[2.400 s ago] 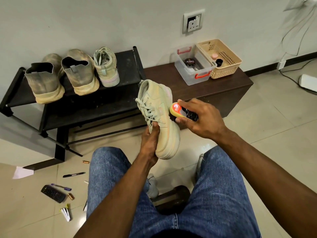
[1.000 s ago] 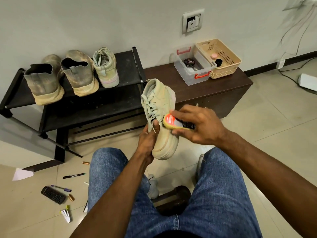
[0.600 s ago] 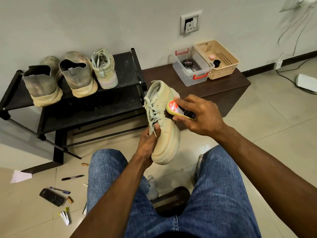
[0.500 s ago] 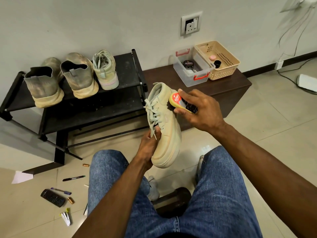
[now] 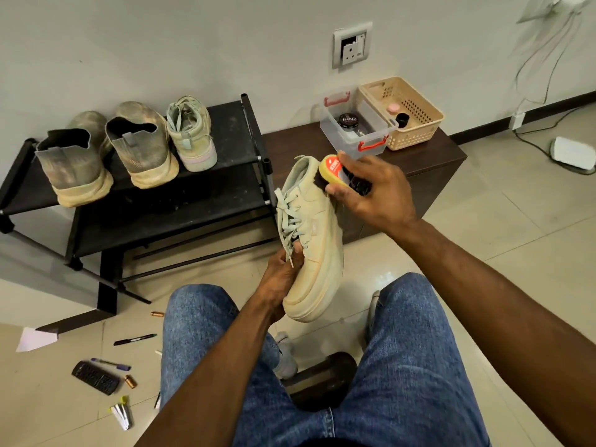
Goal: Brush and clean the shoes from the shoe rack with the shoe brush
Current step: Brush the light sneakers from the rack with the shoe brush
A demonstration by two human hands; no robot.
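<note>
since half a second ago my right hand (image 5: 371, 195) slid the shoe brush (image 5: 342, 174) up to the heel end of the pale sneaker (image 5: 317, 240). it looks light and soft on top with a stiff sole, so my left hand (image 5: 283, 279) pinches its toe part, in the air over my knees, in front of the shoe rack (image 5: 154, 201).

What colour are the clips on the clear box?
Red, on the clear box; clearest in the head view.

A right hand (image 5: 371, 191) covers most of the brush (image 5: 335, 171); its bristles are barely visible against the shoe (image 5: 317, 240). Labels on the brush and the tin (image 5: 348, 120) are too small to read.
</note>
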